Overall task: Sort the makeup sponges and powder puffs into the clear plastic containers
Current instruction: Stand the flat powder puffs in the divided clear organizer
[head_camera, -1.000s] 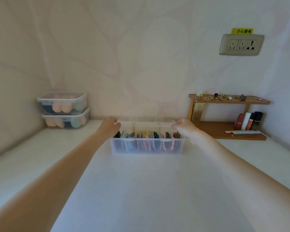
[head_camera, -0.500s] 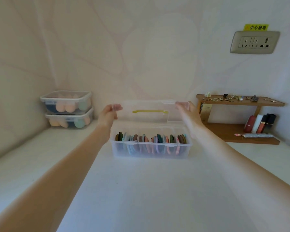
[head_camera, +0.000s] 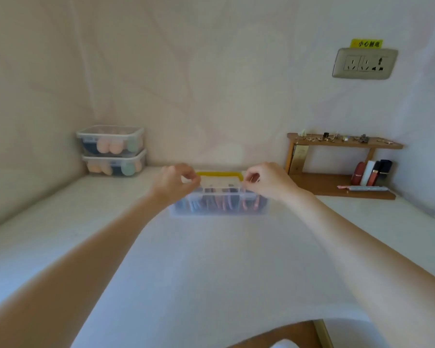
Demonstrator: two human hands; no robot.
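Two hands — left grip (head_camera: 176,180), right grip (head_camera: 266,180) — pinching clear rectangular lid (head_camera: 220,183), yellow handle (head_camera: 220,174), upright puffs (head_camera: 224,203) beneath

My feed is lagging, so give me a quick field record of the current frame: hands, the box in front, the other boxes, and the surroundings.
left hand: pinches left end of lid
right hand: pinches right end of lid
lid: clear, yellow handle, lying on the puff box
puff box: clear, row of upright powder puffs inside
sponge boxes: two, stacked, lidded, back left corner
wooden shelf: back right, holds lipsticks
wall socket: above shelf
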